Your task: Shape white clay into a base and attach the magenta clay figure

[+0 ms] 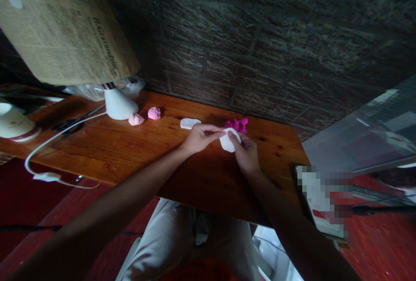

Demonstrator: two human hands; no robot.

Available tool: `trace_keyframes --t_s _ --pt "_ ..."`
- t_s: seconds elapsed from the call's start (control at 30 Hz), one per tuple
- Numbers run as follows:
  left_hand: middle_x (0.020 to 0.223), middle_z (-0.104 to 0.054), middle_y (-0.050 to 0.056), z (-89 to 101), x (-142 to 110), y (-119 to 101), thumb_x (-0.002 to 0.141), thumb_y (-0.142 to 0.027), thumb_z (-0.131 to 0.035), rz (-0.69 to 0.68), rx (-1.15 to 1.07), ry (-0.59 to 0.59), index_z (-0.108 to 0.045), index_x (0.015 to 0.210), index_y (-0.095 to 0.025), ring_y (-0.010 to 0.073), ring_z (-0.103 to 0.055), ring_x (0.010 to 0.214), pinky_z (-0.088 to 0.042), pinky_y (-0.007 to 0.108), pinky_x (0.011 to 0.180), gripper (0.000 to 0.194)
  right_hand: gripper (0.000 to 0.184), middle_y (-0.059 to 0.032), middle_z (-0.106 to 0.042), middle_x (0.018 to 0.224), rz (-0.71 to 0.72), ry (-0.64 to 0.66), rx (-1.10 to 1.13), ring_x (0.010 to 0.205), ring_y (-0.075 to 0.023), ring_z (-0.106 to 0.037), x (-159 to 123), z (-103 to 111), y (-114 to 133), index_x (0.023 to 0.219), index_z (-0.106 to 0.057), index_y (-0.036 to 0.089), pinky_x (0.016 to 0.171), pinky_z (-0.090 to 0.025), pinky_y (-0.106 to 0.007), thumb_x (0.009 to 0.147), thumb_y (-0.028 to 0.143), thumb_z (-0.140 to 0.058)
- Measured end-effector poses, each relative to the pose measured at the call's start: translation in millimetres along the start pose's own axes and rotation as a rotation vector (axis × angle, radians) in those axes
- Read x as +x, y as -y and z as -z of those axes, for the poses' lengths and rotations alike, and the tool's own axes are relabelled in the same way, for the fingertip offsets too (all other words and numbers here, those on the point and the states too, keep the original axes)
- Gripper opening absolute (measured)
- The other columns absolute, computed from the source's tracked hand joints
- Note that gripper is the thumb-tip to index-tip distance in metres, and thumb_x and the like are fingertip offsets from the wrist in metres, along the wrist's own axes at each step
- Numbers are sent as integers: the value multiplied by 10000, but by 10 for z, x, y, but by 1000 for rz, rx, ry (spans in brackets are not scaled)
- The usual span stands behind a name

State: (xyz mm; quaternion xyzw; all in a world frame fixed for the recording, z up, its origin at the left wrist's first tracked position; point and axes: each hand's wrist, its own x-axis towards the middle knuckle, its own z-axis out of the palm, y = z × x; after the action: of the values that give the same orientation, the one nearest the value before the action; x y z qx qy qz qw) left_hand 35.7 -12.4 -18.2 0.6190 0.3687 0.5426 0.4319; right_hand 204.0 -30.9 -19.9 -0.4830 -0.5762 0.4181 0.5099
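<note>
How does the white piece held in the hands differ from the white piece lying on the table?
The held piece looks roundish; the lying piece looks elongated. The left hand and right hand grip the held piece, while the lying piece rests untouched on the table. Both are white.

The wooden table looks glossy, the wall rough, the white disc matt.

Round white piece, apparently thin

From the person's head, the view faced forward and down over the lap, near the wooden desk, toward a brick-patterned wall.
</note>
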Motion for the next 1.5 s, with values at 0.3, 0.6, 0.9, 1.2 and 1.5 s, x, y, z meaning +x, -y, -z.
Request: trace_keyframes --t_s 0.3,0.6,0.9,1.2,1.5 --pt "1035 -780 91 9 28 10 726 -450 -799 57 -51 28 -783 1023 -161 174 -715 810 -575 302 772 415 466 -55 -746 897 10 -15 -28 800 -219 -672 28 55 41 1017 -756 210 716 -550 -351 803 607 -644" --pt "967 -774 87 84 54 33 734 -449 -793 129 -100 -18 -699 1177 -130 143 -672 755 -538 289 744 553 457 -37 -719 741 23 40 -59 764 -222 -661 57 149 61 987 -778 216 708 -548 -359 777 612 -682" --pt "918 -738 52 109 34 103 756 -315 -792 79 -61 254 -655 1209 -135 153 -675 830 -514 288 814 507 513 -22 -767 788 73 -16 -10 729 -196 -700 107 255 62 1134 -703 213 697 -551 -326 703 477 -793" --pt "1075 -739 119 94 31 118 785 -315 -763 -19 -11 214 -714 1061 -127 183 -690 948 -526 318 877 337 235 -43 -790 922 163 39 -88 826 -210 -720 91 236 12 894 -778 227 775 -559 -345 764 422 -751" --pt "1036 -766 113 115 18 64 815 -282 -732 -77 48 194 -726 1091 -132 167 -719 898 -561 297 848 313 331 -50 -788 966 186 101 -201 855 -219 -728 86 277 -32 1069 -744 240 824 -560 -371 780 400 -755"
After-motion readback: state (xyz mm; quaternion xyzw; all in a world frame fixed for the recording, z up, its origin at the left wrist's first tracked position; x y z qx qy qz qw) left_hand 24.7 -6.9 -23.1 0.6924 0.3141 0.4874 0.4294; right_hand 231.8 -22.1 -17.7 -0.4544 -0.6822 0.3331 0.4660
